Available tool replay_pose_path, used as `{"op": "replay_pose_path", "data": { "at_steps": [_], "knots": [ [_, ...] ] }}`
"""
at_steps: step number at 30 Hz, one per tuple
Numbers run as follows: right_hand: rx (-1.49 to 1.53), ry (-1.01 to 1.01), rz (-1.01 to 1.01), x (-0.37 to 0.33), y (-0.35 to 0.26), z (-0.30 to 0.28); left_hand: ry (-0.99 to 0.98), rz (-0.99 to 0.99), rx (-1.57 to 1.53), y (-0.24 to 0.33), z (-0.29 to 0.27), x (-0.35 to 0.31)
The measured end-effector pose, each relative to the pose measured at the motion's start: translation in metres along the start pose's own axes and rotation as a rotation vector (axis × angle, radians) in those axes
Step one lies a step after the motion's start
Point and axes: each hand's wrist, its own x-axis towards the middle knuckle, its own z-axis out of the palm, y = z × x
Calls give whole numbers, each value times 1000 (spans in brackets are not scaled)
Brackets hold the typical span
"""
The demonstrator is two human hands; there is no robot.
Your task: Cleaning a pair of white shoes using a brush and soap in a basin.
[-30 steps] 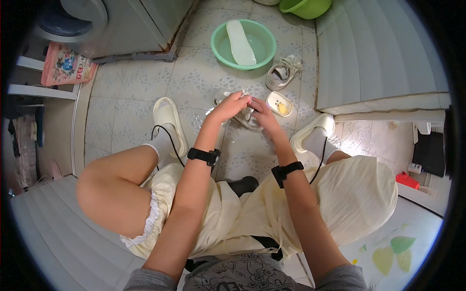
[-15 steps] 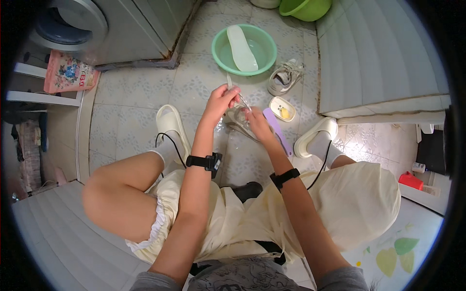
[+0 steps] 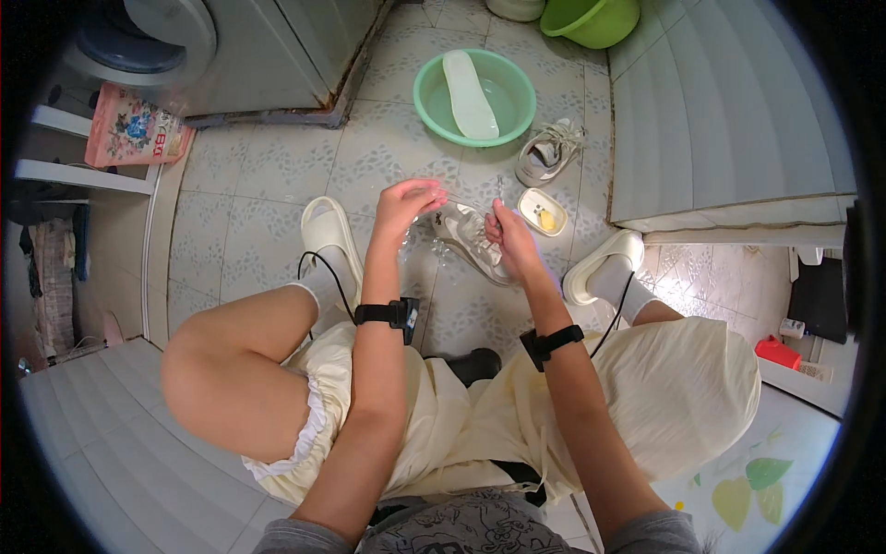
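Off-white and grey lace-up sneaker is lying on the grey-patterned tile floor, between and just beneath a person's two bare hands. The left hand is hovering near one end of the shoe, its fingers bending and keeping close together; whether they are pinching anything, one cannot tell. The right hand is gripping a thin, pale strand, probably a lace, with thumb and fingers clamped on it and an end sticking up above them. Wet spots are glinting beside the shoe.

Beyond, a white, foot-shaped insole is already lying out of its shoe, leaning in a round, mint-green plastic basin; which shoe it belongs to is not showing. A second off-white and grey sneaker is resting just beside the basin. Laces are appearing on both shoes, so neither seems fully unlaced, and both are remaining outside the basin. Nearby, a yellow lump is sitting untouched in an oval, cream-white dish.
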Motion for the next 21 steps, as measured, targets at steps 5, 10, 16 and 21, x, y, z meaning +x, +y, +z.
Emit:
{"op": "replay_pose_path", "data": {
  "at_steps": [5,10,16,21],
  "knots": [
    [-40,62,-11,-2,-1,-1,1,-121,80,-14,-15,-5],
    [125,321,-47,-8,-8,-1,-215,-263,186,-32,2,-16],
    [498,145,17,1,2,-13,-440,-317,243,-57,19,-22],
    [601,94,63,2,18,-34,-451,-286,466,-68,32,-20]
  ]
}}
